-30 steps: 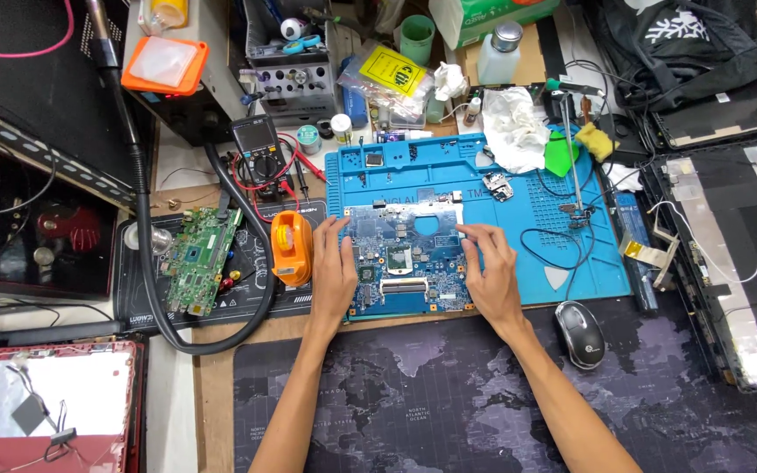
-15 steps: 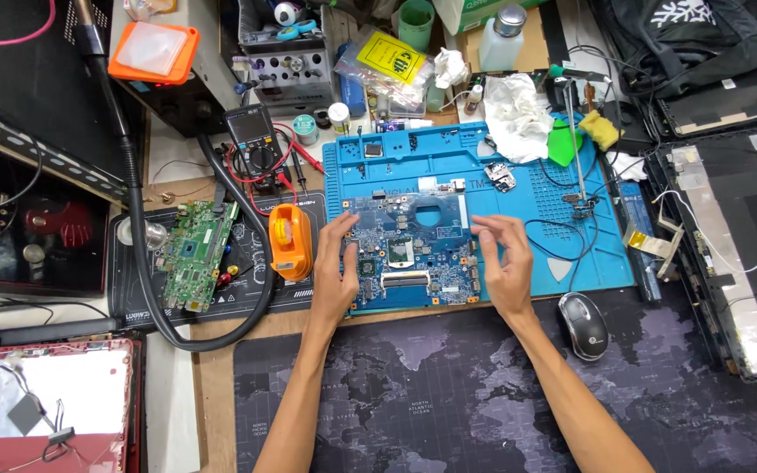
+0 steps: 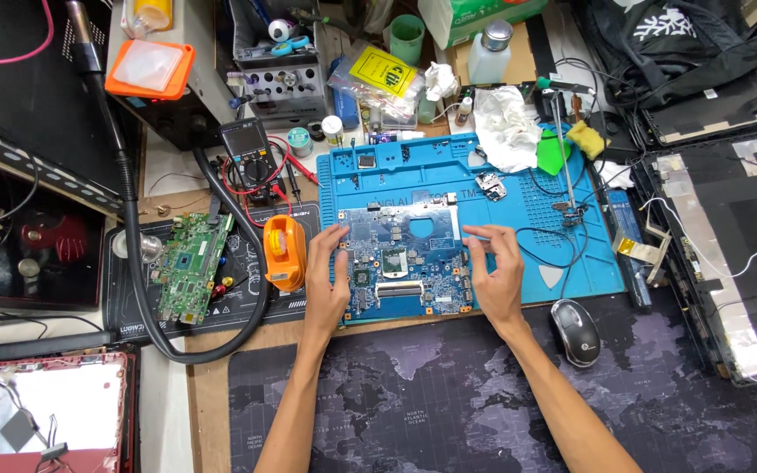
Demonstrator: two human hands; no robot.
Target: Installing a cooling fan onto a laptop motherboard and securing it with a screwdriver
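Both hands frame the blue circuit board, which lies flat on the blue work mat: my left hand rests open with fingertips on the board's left edge, and my right hand rests open with fingers lightly curled at its right edge, neither one gripping. For clean handling I judge that contact should be kept to the bare edges, pressure even on both sides, clear of the chips mid-board. Just left sits an orange tool, then a green circuit board; a mouse lies to the right.
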